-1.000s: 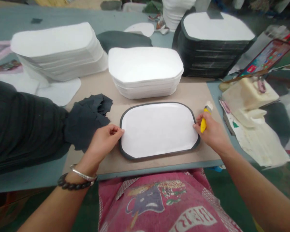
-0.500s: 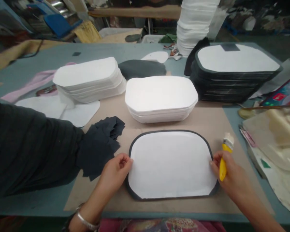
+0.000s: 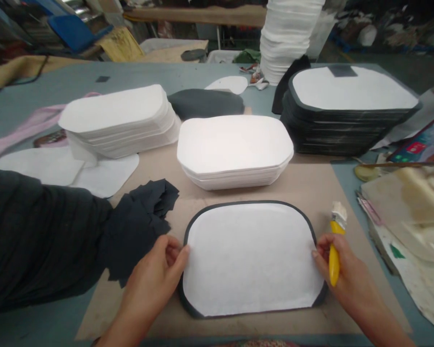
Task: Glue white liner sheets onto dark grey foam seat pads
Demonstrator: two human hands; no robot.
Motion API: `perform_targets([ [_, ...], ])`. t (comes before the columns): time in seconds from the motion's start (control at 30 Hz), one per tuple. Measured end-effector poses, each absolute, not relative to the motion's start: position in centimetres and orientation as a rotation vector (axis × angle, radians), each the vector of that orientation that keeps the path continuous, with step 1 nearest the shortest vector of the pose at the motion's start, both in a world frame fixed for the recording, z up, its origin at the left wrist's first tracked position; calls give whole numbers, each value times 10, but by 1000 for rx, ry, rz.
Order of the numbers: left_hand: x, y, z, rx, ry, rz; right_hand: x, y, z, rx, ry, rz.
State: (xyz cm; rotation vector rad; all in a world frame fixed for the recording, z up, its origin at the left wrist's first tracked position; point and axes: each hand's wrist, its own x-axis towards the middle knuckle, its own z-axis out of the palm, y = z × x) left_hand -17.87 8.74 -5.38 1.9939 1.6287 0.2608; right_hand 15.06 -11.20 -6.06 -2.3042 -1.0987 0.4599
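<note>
White rounded-rectangle sheet on dark backing point(image 3: 251, 260) lies long-axis left-right between hands; left hand point(image 3: 155, 279) fingers pinch its left edge, right hand point(image 3: 342, 274) fingers curl round yellow-handled brush point(image 3: 334, 250), touching right edge.

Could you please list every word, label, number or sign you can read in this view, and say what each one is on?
No text can be read.
The bright screen at the right edge shows coloured icons, too blurred to read.
The white sheet between the left hand and right hand is blank.
The yellow-handled brush in the right hand shows no marking.
</note>
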Motion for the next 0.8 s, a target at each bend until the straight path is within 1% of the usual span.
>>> perform_targets([
  [0.07, -159, 78, -45, 2291, 1626, 437, 152, -113, -63, -2311, -1130, 449],
  [0.13, -131, 64, -41, 2590, 1346, 560, 154, -116, -66, -2328, -1166, 426],
  [0.2, -103, 51, -44, 2786, 1058, 471, 156, -119, -68, -2350, -1218, 403],
  [0.27, -83, 43, -51, 2852, 934, 341, 158, -122, -68, -2370, -1307, 353],
  [0.4, -73, 38, -63, 2833, 934, 243, 152, -114, -59, -2456, -1514, 25],
  [0.47, -75, 39, -64, 2831, 937, 248, 144, -99, -54, -2351, -1643, -103],
  [0.6, -77, 39, -63, 2826, 939, 237, 126, -64, -59, -2073, -1861, -40],
  [0.73, -76, 38, -64, 2822, 941, 236, 120, -50, -72, -2032, -1893, 44],
  [0.8, -76, 39, -65, 2823, 935, 251, 123, -53, -69, -2017, -1855, 65],
])
